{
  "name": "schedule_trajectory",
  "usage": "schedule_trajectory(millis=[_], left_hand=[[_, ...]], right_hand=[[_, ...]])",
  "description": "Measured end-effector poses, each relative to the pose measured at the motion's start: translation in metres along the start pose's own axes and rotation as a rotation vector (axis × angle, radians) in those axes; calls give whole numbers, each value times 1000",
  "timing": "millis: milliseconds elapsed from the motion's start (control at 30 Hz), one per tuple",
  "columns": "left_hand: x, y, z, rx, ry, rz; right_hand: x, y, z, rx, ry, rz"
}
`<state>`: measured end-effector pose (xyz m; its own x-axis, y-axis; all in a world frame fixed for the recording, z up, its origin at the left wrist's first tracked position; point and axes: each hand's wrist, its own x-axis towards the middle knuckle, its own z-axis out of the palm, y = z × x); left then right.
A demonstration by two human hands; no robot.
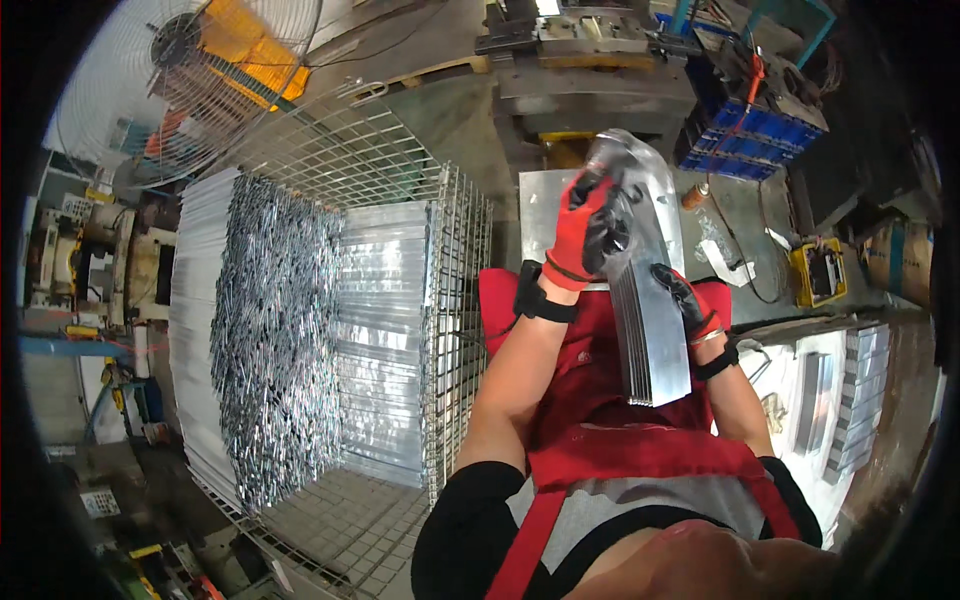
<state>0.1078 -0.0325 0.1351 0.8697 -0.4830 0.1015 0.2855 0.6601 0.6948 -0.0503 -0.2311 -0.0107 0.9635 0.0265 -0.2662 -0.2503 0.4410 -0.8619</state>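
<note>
A stack of long, flat silvery metal strips (655, 340) slants in front of my red apron, its near end fanned slightly into layers. Clear plastic film (628, 150) bunches around the far end of the stack. My left hand (590, 225), in a red and black glove, is closed on this film, with its fingertips partly hidden. My right hand (685, 300), gloved the same way, wraps around the right side of the stack and grips it. Beyond both hands lies a pale metal plate (538, 205).
On the left, a wire mesh cage (455, 230) holds densely stacked metal strips (280, 330). A large fan (175, 45) stands behind it. Blue crates (740, 140) and a yellow basket (820, 270) sit at the right. More metal strips (858, 390) lie on a white surface near my right elbow.
</note>
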Motion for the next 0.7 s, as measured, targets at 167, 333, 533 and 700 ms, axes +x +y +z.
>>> schedule_trajectory(millis=[167,333,533,700], left_hand=[[-47,-16,2,187,521,52],[-80,-91,-19,826,557,64],[-38,-114,-54,1015,418,-19],[-34,-121,-68,845,425,-63]], right_hand=[[12,14,-20,175,28,50],[47,-26,-7,-139,-14,-192],[95,-57,30,-1408,499,-106],[100,-22,-3,-1042,543,-170]])
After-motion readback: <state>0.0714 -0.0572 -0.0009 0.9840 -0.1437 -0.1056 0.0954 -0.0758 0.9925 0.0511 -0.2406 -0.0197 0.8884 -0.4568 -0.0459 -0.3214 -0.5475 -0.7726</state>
